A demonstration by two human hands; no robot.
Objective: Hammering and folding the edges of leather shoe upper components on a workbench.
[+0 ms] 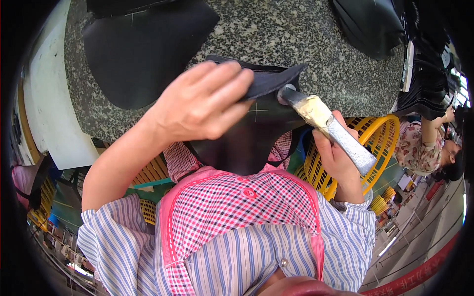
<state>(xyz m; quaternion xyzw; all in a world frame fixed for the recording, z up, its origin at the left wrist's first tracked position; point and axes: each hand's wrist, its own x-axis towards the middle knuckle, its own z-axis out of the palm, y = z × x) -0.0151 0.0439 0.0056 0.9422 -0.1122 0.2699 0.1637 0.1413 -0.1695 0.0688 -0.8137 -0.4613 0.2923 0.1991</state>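
My left hand point(202, 101) is closed, its fingers curled round the edge of a folded black leather-like piece point(271, 83). A raised flap of that piece points right, over the stone tabletop. My right hand point(336, 157) grips a hammer point(351, 147) from below; its handle is mostly hidden. Tan tape wraps the middle of the metal head. The round striking face is beside the flap's underside; whether they touch I cannot tell. The lower black material point(237, 140) hangs over the table's near edge toward my checked apron point(237, 202).
Flat black pieces point(136, 56) lie on the speckled stone table point(291, 29) at left, with more black sheets point(373, 27) at far right. A yellow plastic basket point(382, 140) stands below the right edge. Another person point(419, 143) is at the right, near hanging black pieces.
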